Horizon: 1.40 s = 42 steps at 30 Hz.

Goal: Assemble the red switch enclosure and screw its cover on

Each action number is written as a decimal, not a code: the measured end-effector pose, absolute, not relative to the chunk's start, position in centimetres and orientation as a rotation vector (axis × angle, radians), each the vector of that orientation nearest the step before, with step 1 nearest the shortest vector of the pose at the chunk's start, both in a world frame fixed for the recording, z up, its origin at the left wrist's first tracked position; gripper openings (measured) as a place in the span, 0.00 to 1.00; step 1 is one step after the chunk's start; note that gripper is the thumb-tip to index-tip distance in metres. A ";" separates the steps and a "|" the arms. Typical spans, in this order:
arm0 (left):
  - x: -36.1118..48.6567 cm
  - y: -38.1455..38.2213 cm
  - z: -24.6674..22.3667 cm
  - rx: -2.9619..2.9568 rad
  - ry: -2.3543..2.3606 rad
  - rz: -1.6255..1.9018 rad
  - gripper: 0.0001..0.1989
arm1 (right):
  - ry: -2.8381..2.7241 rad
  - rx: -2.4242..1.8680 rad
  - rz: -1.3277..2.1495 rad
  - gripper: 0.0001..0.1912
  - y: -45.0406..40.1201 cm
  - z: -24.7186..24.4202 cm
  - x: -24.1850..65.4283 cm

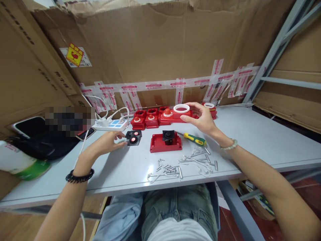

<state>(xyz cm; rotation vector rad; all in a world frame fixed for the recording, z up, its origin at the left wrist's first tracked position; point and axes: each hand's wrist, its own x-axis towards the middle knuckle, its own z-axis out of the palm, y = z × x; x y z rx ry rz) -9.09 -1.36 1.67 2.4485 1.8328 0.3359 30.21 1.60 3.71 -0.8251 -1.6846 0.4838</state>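
1. Left grip (pixel 110 142): palm low over the table (pixel 271 134), wrist bent, fingers curled inward; thumb and forefinger stand apart at the near edge of the black round-faced parts (pixel 133 138). Contact with them cannot be made out. Black coiled band (pixel 79 175) at the wrist.
2. Right grip (pixel 204 118): reached farther forward, thumb and fingers spread wide about the white ring (pixel 181 108) on a red housing (pixel 173 116). Thumb in front, fingers behind; whether they press cannot be told. Pale bead bracelet (pixel 229 144) at the wrist.
3. Red tray (pixel 156 144): between the two grips, nearer the body than the right one; a black square-topped part (pixel 168 135) stands in it.
4. Screwdriver (pixel 194 139), yellow and green handle: below the right grip, shaft toward the tray; its tip is hard to make out.
5. Loose metal screws (pixel 170 169): nearer the body than both grips, heaped; too jumbled to count.
6. Red boxes (pixel 151 121): left of the right grip, in a row, overlapping one another; those behind the right grip partly hidden.
7. Dark item left of the left grip: obscured by a pixelated patch.
8. Both forearms: cut off by the frame edge.
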 end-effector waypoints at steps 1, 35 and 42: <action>-9.2 -1.5 1.5 2.430 1.836 0.301 0.23 | -1.684 -0.830 0.486 0.27 1.6 3.7 30.2; 6.3 -0.3 4.8 2.767 0.968 0.589 0.13 | -1.642 -0.798 0.453 0.27 1.7 4.3 30.9; 6.4 -0.5 4.8 2.767 1.002 0.558 0.13 | -1.647 -0.812 0.445 0.27 1.7 4.4 30.9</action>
